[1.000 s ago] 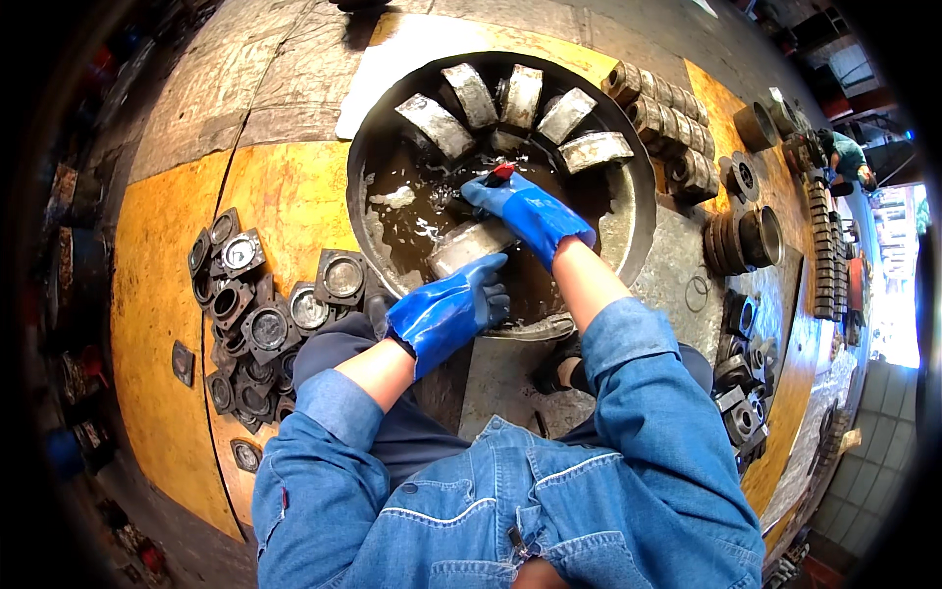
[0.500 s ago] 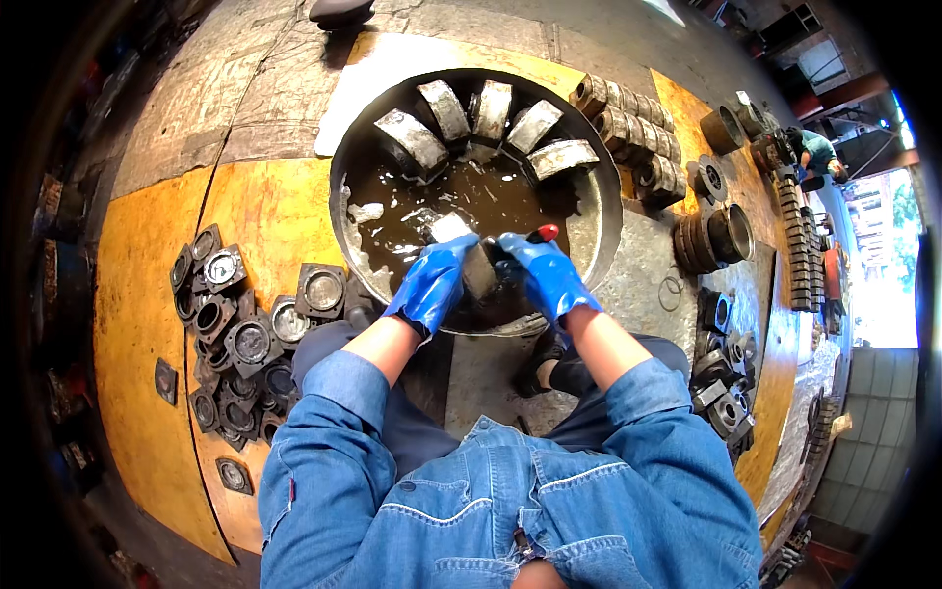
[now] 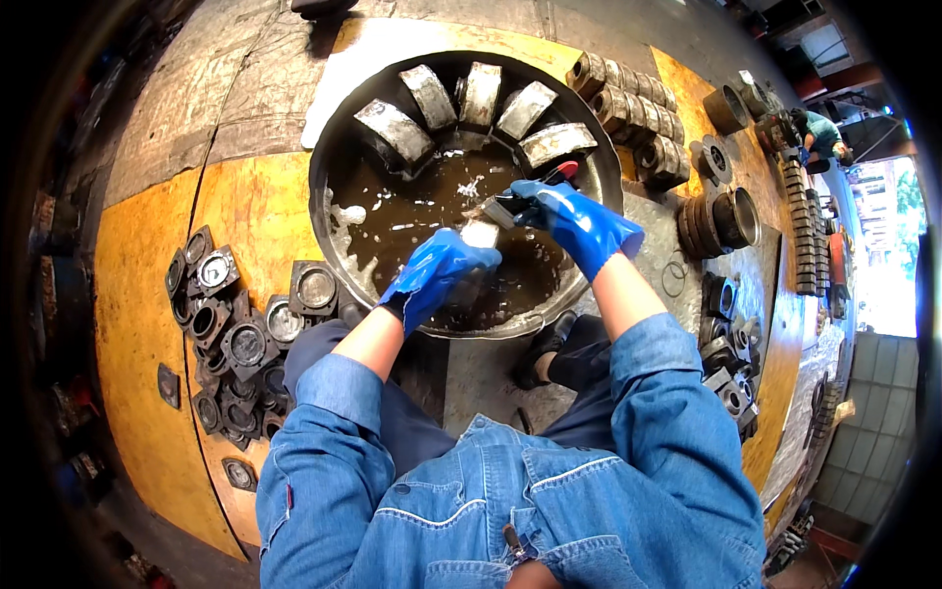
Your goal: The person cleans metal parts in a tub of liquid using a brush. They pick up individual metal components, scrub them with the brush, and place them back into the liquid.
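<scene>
A wide round metal pan [image 3: 322,211] of murky brown liquid sits in front of my knees. Over it, my blue-gloved left hand [image 3: 442,265] is closed around a wet metal block [image 3: 479,234], whose lower part is blurred and half hidden. My gloved right hand [image 3: 567,218] grips a brush-like tool [image 3: 498,212] with a grey flat head and a red handle end; its exact kind is hard to make out. The tool's head lies at the block's upper edge. Along the pan's far side lean several thick metal blocks [image 3: 429,96] with pale, worn faces.
Square metal parts with round openings [image 3: 245,344] lie heaped on the left boards. Rows of ring-shaped parts [image 3: 628,116] and a stack of larger rings [image 3: 721,224] stand at right. More parts [image 3: 728,339] lie beside my right knee. A person [image 3: 819,137] is at the far right.
My right hand has lifted the tool up and away to the right, its red end now farther from me. The left hand stays low over the pan, and the block has tilted and shifted slightly right.
</scene>
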Demonstrator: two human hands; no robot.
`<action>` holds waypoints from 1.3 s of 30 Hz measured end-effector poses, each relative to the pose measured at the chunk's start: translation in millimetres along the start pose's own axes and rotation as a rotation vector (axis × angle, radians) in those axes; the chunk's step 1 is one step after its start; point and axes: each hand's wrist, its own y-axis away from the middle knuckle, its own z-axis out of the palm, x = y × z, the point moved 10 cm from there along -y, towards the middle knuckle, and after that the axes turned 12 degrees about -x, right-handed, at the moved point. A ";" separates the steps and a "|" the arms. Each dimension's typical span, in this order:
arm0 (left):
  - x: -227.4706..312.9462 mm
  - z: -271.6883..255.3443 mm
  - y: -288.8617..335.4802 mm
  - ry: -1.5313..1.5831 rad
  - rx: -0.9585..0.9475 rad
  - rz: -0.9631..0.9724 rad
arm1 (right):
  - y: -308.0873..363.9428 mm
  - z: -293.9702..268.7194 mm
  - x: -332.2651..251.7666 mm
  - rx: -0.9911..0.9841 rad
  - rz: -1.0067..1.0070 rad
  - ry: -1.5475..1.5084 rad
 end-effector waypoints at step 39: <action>-20.9 6.1 -7.1 0.153 0.249 -0.470 | -35.2 -37.6 86.4 0.225 0.319 0.641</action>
